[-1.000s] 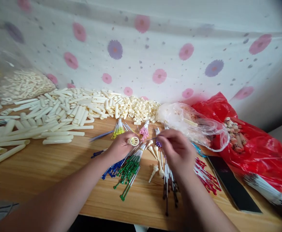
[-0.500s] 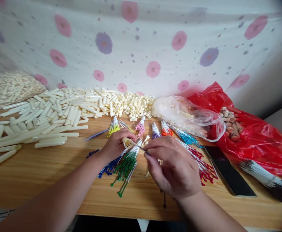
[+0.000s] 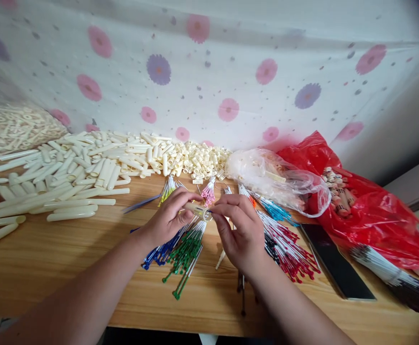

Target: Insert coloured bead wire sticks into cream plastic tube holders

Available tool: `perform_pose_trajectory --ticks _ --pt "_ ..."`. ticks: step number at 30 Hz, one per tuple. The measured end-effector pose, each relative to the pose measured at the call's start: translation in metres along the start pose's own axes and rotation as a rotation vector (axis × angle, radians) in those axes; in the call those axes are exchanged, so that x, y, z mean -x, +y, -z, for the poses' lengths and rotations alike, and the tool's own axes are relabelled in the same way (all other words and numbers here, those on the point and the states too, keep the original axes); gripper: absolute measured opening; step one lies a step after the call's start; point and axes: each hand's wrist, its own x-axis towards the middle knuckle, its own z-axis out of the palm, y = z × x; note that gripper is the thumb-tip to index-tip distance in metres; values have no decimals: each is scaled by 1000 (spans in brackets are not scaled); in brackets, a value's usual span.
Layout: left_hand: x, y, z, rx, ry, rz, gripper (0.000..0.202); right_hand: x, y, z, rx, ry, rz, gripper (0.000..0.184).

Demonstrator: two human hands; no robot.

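My left hand (image 3: 168,218) is closed around a cream plastic pen barrel (image 3: 198,210), whose slotted open end points right. Thumb and fingertips of my right hand (image 3: 241,230) pinch a thin pen refill right at that end; only a bit of its dark tip shows, the rest being hidden by the barrel and fingers. Below the hands lie bundles of refills with white stems: green-ended ones (image 3: 187,251), dark blue ones (image 3: 155,256) to their left, and red ones (image 3: 291,251) on the right.
Cream tubes (image 3: 73,172) are heaped at the left and slotted cream pieces (image 3: 202,158) at the back. A clear plastic bag (image 3: 252,165) and a red bag (image 3: 385,211) with small parts lie right, near a black phone-like slab (image 3: 338,263) and a black-ended refill bundle (image 3: 385,268).
My right hand has moved left and up, close against the barrel. The refill's stem, visible between the hands before, is now almost entirely out of sight. The barrel has turned more sideways.
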Motion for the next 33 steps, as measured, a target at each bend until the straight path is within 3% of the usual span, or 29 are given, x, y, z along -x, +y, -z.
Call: perform_pose_trajectory --ticks 5,14,21,33 --pt "-1 -3 0 -67 77 -36 41 1 5 0 38 -30 48 16" --pt "1 -4 -2 -211 202 -90 32 -2 10 -3 2 -48 -78 3" --pt "1 -2 -2 -335 267 -112 31 0 7 -10 -191 -2 -351 10" --pt "1 -5 -2 -455 333 -123 33 9 8 -31 -788 190 -713 4"
